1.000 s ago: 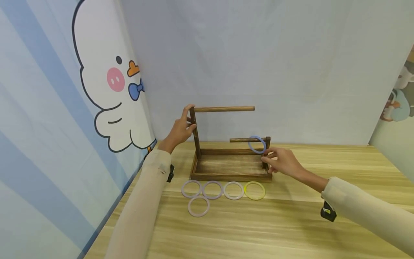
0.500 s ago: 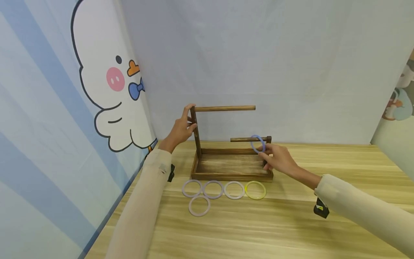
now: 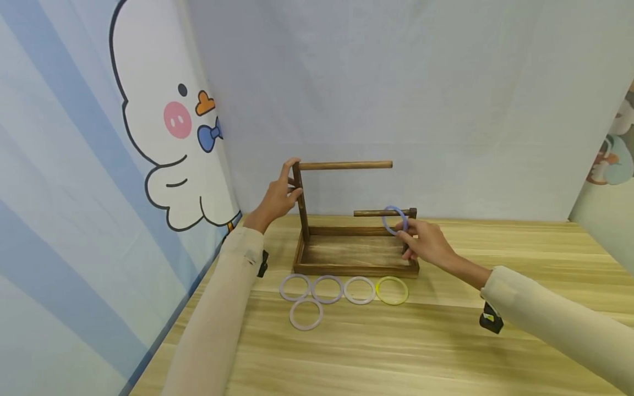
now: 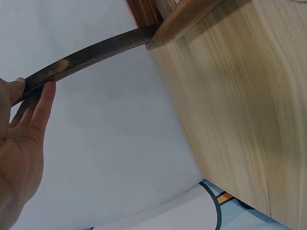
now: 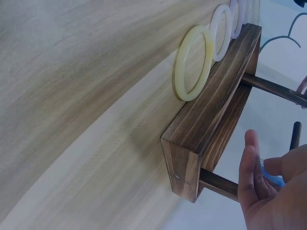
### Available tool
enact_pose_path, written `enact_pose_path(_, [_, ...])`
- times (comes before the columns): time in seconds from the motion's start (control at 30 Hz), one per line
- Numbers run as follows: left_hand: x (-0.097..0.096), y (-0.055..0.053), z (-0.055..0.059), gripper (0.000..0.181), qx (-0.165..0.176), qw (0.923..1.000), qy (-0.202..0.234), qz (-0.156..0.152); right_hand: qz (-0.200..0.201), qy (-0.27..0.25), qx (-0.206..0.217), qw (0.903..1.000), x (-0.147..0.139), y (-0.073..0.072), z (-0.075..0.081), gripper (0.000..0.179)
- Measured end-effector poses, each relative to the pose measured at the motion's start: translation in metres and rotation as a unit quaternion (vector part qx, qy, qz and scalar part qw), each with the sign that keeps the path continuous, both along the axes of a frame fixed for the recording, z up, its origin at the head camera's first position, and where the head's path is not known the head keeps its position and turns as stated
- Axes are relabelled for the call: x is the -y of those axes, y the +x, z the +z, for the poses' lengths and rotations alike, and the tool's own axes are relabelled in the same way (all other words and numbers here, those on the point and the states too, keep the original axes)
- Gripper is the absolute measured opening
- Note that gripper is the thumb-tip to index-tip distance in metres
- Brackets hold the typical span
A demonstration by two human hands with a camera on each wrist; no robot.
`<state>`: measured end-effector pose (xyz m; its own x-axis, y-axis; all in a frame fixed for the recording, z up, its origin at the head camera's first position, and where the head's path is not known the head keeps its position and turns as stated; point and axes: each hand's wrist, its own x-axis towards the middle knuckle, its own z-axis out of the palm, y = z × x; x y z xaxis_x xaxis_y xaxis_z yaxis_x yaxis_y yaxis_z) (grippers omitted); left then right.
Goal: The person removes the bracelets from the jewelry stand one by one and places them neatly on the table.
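A dark wooden rack (image 3: pixel 356 270) has a tray base, a tall post with a long bar at the left and a short post with a short bar at the right. High on the tall post (image 4: pixel 91 55), my left hand (image 3: pixel 276 201) holds it between thumb and fingers. A blue ring (image 3: pixel 386 221) encircles the short bar (image 3: pixel 366 213) close to its post. My right hand (image 3: pixel 430 242) pinches that ring at its right edge. In the right wrist view, the fingers mostly hide the blue ring (image 5: pixel 272 176).
In front of the rack lie a yellow ring (image 3: pixel 378 297), a white ring (image 3: pixel 346 297) and several pale purple rings (image 3: pixel 314 297) flat on the wooden table (image 3: pixel 396 352). A grey cloth backdrop (image 3: pixel 446 110) stands behind. A printed curtain (image 3: pixel 74 192) borders the left side.
My right hand has shifted slightly left and up, from beside the short post to a pinch on the blue ring. The left hand keeps its hold on the tall post.
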<state>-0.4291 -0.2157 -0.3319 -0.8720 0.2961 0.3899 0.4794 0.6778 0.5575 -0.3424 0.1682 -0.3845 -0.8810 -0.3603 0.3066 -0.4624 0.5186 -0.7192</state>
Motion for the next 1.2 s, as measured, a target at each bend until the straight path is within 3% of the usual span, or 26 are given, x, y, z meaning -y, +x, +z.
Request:
enact_pose_path(0.37, [0.001, 0.0, -0.001, 0.075, -0.004, 1.0, -0.003, -0.002, -0.002, 0.001, 0.008, 1.0, 0.008, -0.004, -0.003, 0.023])
enact_pose_path(1.2, [0.0, 0.003, 0.003, 0.073, -0.012, 0.9999, -0.002, -0.01, 0.042, -0.016, 0.046, 0.9979, 0.04, -0.008, 0.003, 0.026])
